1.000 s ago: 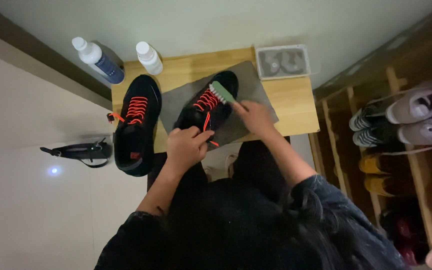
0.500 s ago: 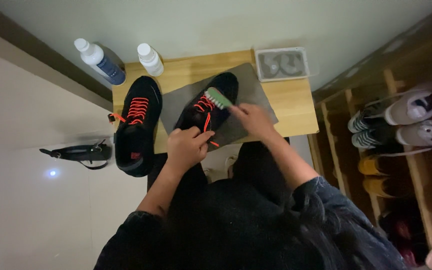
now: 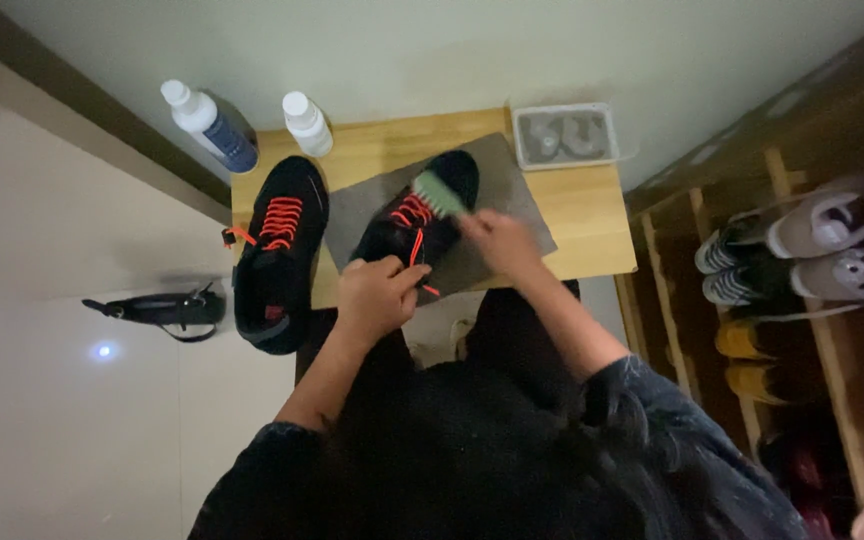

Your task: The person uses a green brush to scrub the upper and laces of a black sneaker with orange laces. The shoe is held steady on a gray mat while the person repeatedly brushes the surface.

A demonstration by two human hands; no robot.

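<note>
Now, left hand point(image 3: 377, 297): grip closed on black shoe point(image 3: 414, 222), orange laces.
Right hand point(image 3: 500, 243): grip wrapped around green brush point(image 3: 439, 193).
Base: grey mat point(image 3: 512, 205), wooden table point(image 3: 582, 205).

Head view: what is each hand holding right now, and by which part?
Left hand grips the black shoe at its heel end. Right hand holds the green brush by its near end.
</note>
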